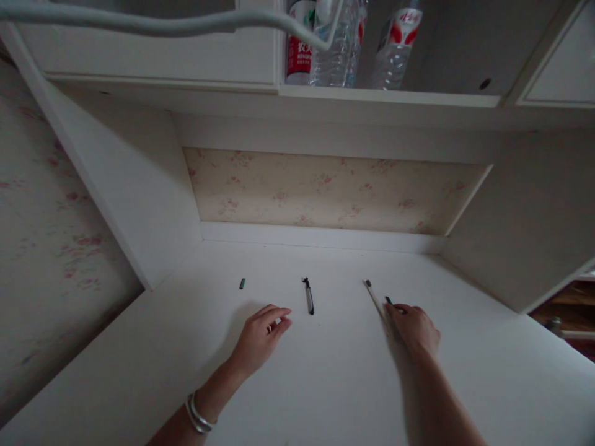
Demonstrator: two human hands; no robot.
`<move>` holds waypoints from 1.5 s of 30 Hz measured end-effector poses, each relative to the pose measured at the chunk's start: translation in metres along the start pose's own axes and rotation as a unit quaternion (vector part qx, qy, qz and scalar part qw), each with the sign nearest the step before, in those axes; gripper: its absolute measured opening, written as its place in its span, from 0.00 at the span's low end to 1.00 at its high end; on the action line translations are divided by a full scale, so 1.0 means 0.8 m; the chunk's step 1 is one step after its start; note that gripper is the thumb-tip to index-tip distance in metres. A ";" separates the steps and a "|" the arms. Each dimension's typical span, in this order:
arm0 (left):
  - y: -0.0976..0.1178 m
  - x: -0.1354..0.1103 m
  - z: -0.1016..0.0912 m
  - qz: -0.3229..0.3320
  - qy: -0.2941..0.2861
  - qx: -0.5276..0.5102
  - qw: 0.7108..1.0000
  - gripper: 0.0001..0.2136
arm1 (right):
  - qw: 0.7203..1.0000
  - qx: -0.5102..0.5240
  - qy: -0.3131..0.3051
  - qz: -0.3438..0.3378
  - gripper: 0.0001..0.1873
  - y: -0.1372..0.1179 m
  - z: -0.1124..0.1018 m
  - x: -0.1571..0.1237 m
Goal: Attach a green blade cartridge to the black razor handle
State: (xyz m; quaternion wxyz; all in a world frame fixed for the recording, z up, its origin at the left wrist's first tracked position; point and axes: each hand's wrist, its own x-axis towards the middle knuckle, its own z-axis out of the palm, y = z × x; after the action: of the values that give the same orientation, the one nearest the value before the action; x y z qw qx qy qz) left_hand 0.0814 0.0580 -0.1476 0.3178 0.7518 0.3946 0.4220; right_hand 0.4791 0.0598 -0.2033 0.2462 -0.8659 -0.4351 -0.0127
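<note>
My left hand [263,337] hovers over the white desk with thumb and fingers apart, holding nothing. Up and to its right lies a small black-and-silver razor-like tool [309,298], its head toward the back. A small dark rectangular piece with a green face [242,284] rests farther left. My right hand [415,328] is closed on a small dark object with a greenish tint [389,301]; only its tip shows past the fingers. Just left of that hand, a slim white stick with a dark head [369,284], like a toothbrush, lies slanted on the desk.
The white desk [325,378] has side panels and a low back ledge [325,236]. Above hangs a shelf [390,98] with several plastic bottles [397,49]. A pale curved bar [153,23] crosses the upper left, close to the camera.
</note>
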 end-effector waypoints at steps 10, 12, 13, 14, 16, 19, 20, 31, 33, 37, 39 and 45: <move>-0.051 0.048 -0.064 -0.016 -0.007 0.102 0.995 0.13 | 0.982 0.119 0.140 -0.051 0.28 -0.017 -0.017 -0.013; -0.075 0.063 -0.088 -0.013 -0.012 0.162 0.987 0.13 | 0.971 0.148 0.168 -0.084 0.27 -0.031 -0.020 -0.020; -0.087 0.069 -0.099 -0.012 -0.022 0.196 0.980 0.14 | 0.964 0.164 0.178 -0.107 0.27 -0.037 -0.020 -0.023; -0.100 0.075 -0.110 -0.009 -0.037 0.230 0.973 0.15 | 0.958 0.178 0.181 -0.129 0.27 -0.044 -0.019 -0.027; -0.123 0.085 -0.129 0.006 -0.097 0.289 0.952 0.21 | 0.952 0.194 0.172 -0.162 0.27 -0.053 -0.017 -0.032; -0.151 0.096 -0.146 -0.018 -0.150 0.317 0.936 0.25 | 0.951 0.201 0.148 -0.182 0.28 -0.059 -0.013 -0.038; -0.159 0.100 -0.148 -0.026 -0.155 0.318 0.935 0.26 | 0.952 0.202 0.140 -0.184 0.28 -0.060 -0.012 -0.038; -0.173 0.110 -0.150 -0.033 -0.167 0.282 0.944 0.29 | 0.949 0.227 0.109 -0.188 0.31 -0.064 -0.008 -0.043; -0.173 0.114 -0.151 -0.032 -0.183 0.272 0.944 0.29 | 0.951 0.225 0.094 -0.190 0.31 -0.068 -0.010 -0.046; -0.172 0.129 -0.157 -0.037 -0.227 0.254 0.940 0.29 | 0.953 0.223 0.066 -0.197 0.30 -0.072 -0.011 -0.050; -0.171 0.136 -0.160 -0.039 -0.249 0.244 0.937 0.30 | 0.952 0.226 0.064 -0.198 0.29 -0.072 -0.011 -0.051; -0.175 0.143 -0.163 -0.055 -0.242 0.227 0.942 0.29 | 0.949 0.243 0.064 -0.191 0.26 -0.071 -0.004 -0.051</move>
State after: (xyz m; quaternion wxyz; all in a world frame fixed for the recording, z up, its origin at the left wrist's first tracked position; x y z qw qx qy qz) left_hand -0.0413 0.2435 -0.1595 0.2475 0.8603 0.4322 0.1088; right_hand 0.4114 0.0559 -0.1865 0.4693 -0.6780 -0.5657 -0.0088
